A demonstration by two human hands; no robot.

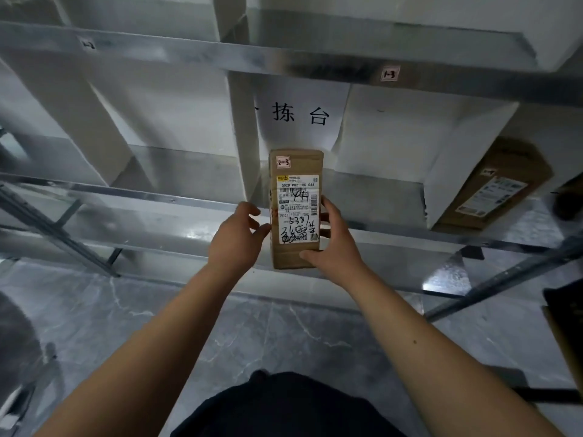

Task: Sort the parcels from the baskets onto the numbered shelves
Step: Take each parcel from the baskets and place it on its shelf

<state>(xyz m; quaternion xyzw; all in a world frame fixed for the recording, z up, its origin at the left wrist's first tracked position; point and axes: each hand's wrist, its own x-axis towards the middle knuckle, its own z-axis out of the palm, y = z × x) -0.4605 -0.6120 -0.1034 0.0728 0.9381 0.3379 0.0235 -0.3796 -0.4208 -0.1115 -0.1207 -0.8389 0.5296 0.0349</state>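
While R hand [334, 247] grips parcel [296, 209] at near end, thumb on front, L hand [236, 238] sits just beside left edge, fingers loosely curled (contact unclear). Parcel's long axis points away toward shelf [189, 200], over front lip; tagged 2-3.

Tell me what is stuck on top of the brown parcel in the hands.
The brown parcel carries a small tag reading 2-3 and a white shipping label with handwriting. The right hand covers the label's edge.
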